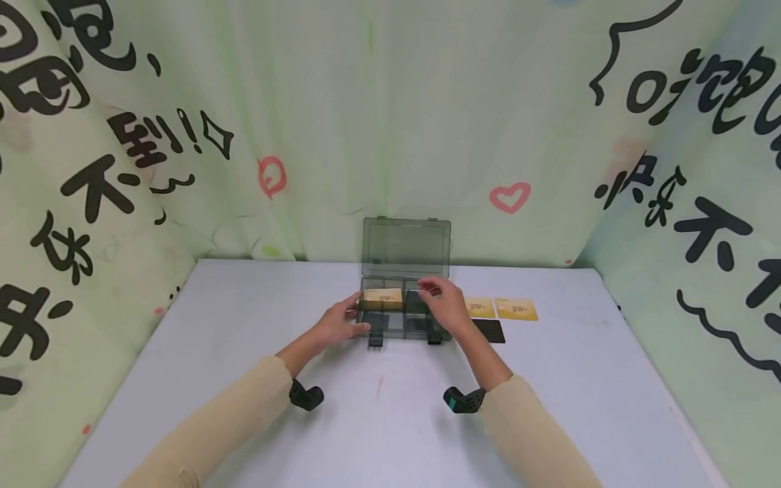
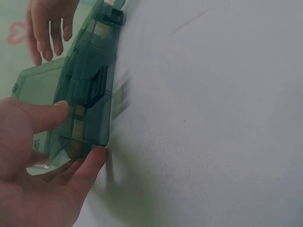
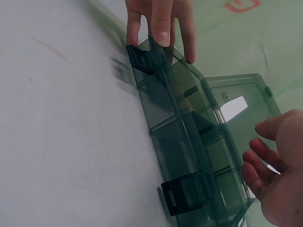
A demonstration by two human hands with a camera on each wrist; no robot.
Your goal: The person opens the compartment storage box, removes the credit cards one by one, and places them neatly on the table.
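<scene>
A transparent grey-green plastic case (image 1: 395,333) with dividers stands on the table, its lid (image 1: 406,246) raised at the back. My left hand (image 1: 337,324) grips the case's left end, thumb at the front corner and fingers along the side, as the left wrist view also shows. Inside, in the back left compartment, lies a small yellow box (image 1: 383,297). Over the right-hand compartments hovers my right hand (image 1: 444,305), fingers loosely bent, with nothing visible between them. In the right wrist view that hand (image 3: 279,165) is beside the case's upper rim.
To the right of the case lie two yellow cards, the nearer one (image 1: 481,308) partly behind the right wrist and the other (image 1: 516,309) farther out. A flat black piece (image 1: 491,331) lies in front of them. Two dark latches (image 1: 375,339) hang at the case's front. Printed curtains surround the white table (image 1: 378,420).
</scene>
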